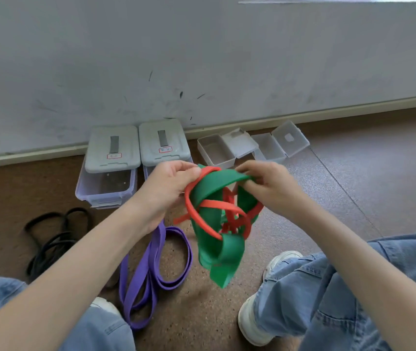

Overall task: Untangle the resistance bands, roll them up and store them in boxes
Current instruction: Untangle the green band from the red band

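Both hands' grips pinch the green band, its knot with the red band unreadable.

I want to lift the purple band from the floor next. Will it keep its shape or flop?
The purple band probably flops: it lies in loose flat loops on the floor. It looks thin, so likely light. The green band, held by the left hand and right hand, sags similarly.

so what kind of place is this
Probably a plain indoor room, maybe a workout or storage corner: the person sits on a brown speckled floor against a scuffed grey wall, with plastic storage boxes along the baseboard.
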Available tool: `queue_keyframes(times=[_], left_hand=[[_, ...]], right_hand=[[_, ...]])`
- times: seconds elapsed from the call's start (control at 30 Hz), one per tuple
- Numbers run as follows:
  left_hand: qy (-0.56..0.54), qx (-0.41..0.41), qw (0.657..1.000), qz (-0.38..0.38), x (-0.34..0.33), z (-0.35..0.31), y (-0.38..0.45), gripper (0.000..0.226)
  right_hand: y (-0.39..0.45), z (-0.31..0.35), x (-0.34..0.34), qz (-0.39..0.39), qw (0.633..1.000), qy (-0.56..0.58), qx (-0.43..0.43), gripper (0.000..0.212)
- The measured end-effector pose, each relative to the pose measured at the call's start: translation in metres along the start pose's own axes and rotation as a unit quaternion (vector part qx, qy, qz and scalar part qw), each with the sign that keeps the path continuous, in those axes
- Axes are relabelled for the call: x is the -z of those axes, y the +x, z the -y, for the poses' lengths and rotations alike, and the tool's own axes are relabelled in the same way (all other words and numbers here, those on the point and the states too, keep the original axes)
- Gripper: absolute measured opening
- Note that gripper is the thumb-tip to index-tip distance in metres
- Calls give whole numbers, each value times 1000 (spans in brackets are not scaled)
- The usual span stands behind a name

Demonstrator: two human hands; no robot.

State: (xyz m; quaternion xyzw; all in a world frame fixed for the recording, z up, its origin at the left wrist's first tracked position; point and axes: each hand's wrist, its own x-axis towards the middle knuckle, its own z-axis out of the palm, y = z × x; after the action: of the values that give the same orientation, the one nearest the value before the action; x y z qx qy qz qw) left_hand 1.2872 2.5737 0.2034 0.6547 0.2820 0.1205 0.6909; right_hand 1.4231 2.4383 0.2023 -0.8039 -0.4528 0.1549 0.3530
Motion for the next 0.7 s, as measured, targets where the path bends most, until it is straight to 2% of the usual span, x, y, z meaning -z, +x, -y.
queue_keyframes(times=[0.13,0.2,0.23,0.27,0.3,0.33,0.4,0.43,0.47,0.53,0.57,0.63,0.7], left_hand=[[196,-41,979,47,-6,9,0,30],[334,-50,941,30,-4,15,1,34],[332,-24,943,22,0,18,2,32],[261,33,964,36,5,19,2,29],[138,107,981,84,8,20,1,32],[33,159,977,136,9,21,-1,39],[-46,159,962,218,1,26,-6,51],[-59,141,964,218,-7,30,-7,53],[-55,130,974,179,-15,34,-7,52],[-44,112,992,46,-18,31,-3,47],[-45,106,993,5,-13,26,0,44],[-78,87,993,-23,3,11,4,39],[-122,57,990,-34,17,-6,2,38]], right_hand=[[0,5,5,-58,982,168,-58,19],[1,8,8,-102,965,230,-72,18],[2,8,12,-130,950,270,-85,16],[3,9,16,-152,933,310,-103,15],[3,10,19,-158,918,344,-119,13],[2,10,20,-151,906,371,-133,12],[-1,14,14,-109,897,401,-153,10],[-2,15,10,-83,896,406,-156,9],[-3,15,7,-63,897,409,-155,8],[0,12,10,-63,909,380,-157,5],[2,8,16,-84,928,326,-162,3],[6,-5,27,-107,968,158,-164,6],[6,-15,29,-64,983,19,-169,16]])
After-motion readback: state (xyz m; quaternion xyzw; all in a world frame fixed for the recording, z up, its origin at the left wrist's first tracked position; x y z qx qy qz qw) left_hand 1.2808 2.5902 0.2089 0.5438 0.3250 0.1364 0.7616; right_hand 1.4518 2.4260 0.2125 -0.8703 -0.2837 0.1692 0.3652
